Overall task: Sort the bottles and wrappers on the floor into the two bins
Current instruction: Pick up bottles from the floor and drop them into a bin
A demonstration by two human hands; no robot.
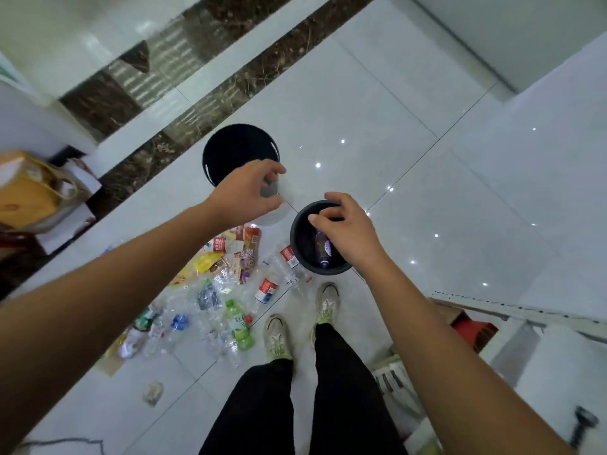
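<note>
A person stands on a shiny white tile floor (410, 133) and both bare arms reach forward. The left hand (249, 188) hangs over the near rim of the large black bin (241, 149) and hides a part of this rim. Its fingers are curled toward the thumb, and between them there is a grey, half-transparent blur; I cannot tell if it holds something. The right hand (345, 224) is above the small black bin (295, 239) and covers the far side of its mouth. Its fingers are loosely bent and nothing is seen in them. Inside the small bin lies a bottle with purple label (323, 251).

The pile of bottles and wrappers (216, 290) lies on the floor just left of the small bin, in front of the left shoe (277, 336). In it are a green bottle (238, 323), a bottle with red label (267, 289) and a yellow wrapper (207, 261). The left forearm crosses over the far left edge of the pile. One crumpled wrapper (152, 392) lies apart, nearer to the person. The right shoe (326, 302) stands near the small bin. A yellow bag (29, 188) is at the left side, a cardboard box (473, 323) at the right, and a dark marble strip (230, 90) runs across the floor behind the large bin
</note>
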